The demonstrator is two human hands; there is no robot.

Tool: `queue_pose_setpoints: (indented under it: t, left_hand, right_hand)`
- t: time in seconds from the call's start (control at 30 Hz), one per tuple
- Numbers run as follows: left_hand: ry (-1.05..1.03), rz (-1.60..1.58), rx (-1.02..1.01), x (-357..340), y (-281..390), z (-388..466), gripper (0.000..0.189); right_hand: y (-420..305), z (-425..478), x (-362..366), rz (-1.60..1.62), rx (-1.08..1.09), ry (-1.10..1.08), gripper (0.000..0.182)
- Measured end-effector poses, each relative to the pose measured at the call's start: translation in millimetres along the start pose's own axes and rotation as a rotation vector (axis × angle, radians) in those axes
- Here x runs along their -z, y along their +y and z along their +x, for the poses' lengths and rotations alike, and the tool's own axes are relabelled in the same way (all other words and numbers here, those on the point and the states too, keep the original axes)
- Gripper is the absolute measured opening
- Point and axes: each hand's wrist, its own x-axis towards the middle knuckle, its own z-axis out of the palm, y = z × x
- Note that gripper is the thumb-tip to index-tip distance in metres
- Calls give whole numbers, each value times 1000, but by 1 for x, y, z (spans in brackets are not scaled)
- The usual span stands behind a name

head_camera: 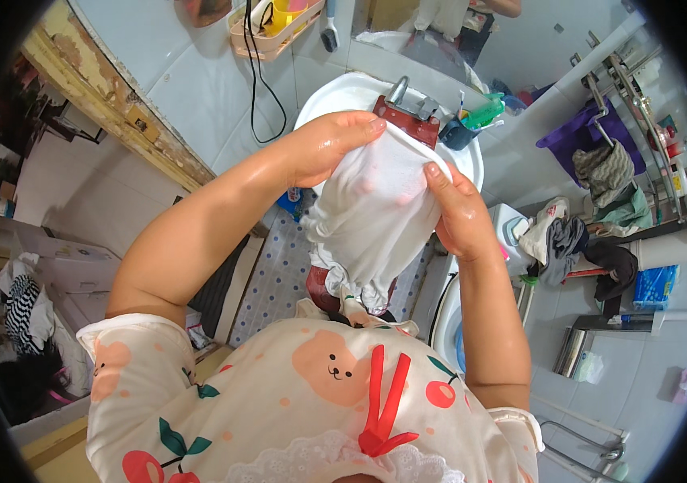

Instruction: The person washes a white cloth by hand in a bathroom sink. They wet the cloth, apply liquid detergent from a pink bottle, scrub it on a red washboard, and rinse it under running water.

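A wet white cloth garment (380,199) is stretched between my two hands over the front of the washbasin (331,96). My left hand (343,142) pinches the left end of its top hem, thumb on top. On the right end, my right hand (458,208) grips the same hem. Fingers show faintly through the thin fabric. The lower part of the garment hangs bunched towards my body. Behind the hem, a dark red board (407,124) leans under the metal faucet (399,90). Another dark red surface (321,288) shows below the cloth; whether both are one piece is hidden.
A dark cup (458,134) with toothbrushes and a green tube stands on the basin's right rim. A black cable (254,90) hangs at the left, below a pink wall caddy (277,36). A toilet (447,320) is at the right, near hanging clothes (564,241).
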Motion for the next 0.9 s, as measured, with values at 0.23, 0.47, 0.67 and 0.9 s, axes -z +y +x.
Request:
queue_pose_setpoints:
  t: [0.23,0.47,0.67,0.9]
  left_hand:
    - [-57,-7,34,-3,-13,-25,36]
    - [-81,106,22,-5,-18,-42,34]
    - [-314,-610,-506,17,-76,9,37]
    - [592,-397,-177,-93,-61,6,45]
  right_hand:
    - [-7,7,-9,200,17,1,36]
    - [-2,12,-28,150,46,223,25]
    - [14,20,-55,-793,529,400,24]
    - [28,103,-5,-1108,529,513,26]
